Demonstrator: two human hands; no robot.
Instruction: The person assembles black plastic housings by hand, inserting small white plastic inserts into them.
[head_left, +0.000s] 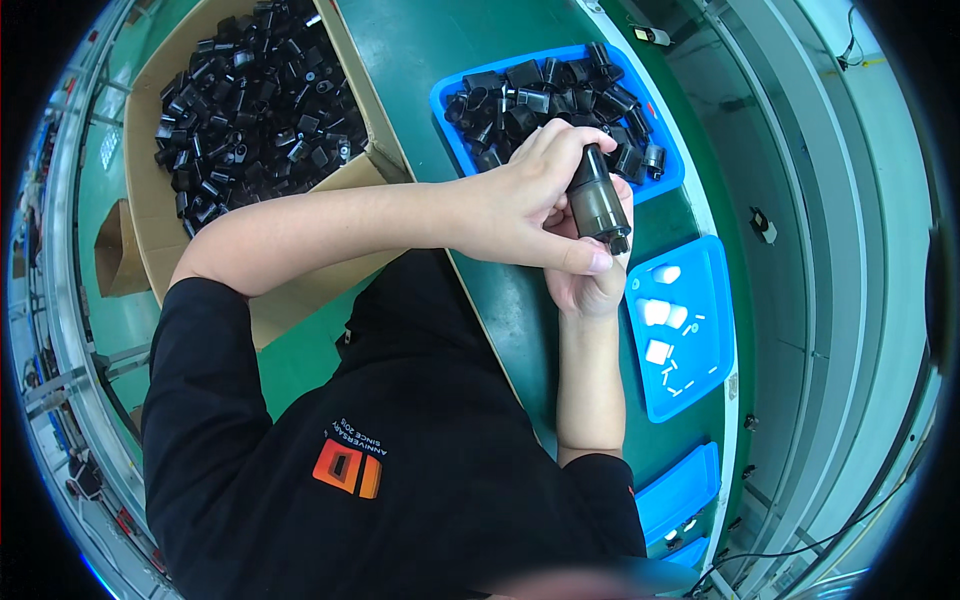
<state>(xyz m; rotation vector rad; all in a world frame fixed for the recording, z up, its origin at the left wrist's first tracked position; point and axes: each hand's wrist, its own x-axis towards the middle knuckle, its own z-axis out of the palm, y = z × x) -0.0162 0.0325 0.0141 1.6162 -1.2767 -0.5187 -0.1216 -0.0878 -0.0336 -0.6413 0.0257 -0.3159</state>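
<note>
A smoky, see-through plastic cylinder (600, 205) with a narrow stub at its near end lies tilted between my two hands. My left hand (525, 190) spans it from the left: the fingers curl over the black far end and the thumb reaches toward the stub. Beneath it, my right hand (590, 285) cradles the cylinder, with fingertips showing along its right side. Much of the right palm is hidden by the left hand and the cylinder. Just beyond both hands stands a blue tray (450, 125) heaped with black plastic parts (530, 100).
A large cardboard box (150, 180) full of similar black pieces stands at my left, beside the green table (400, 45). On the right, a shallow blue tray (690, 265) holds white blocks, small rods and rings. More blue trays (680, 490) lie nearer me along the table edge.
</note>
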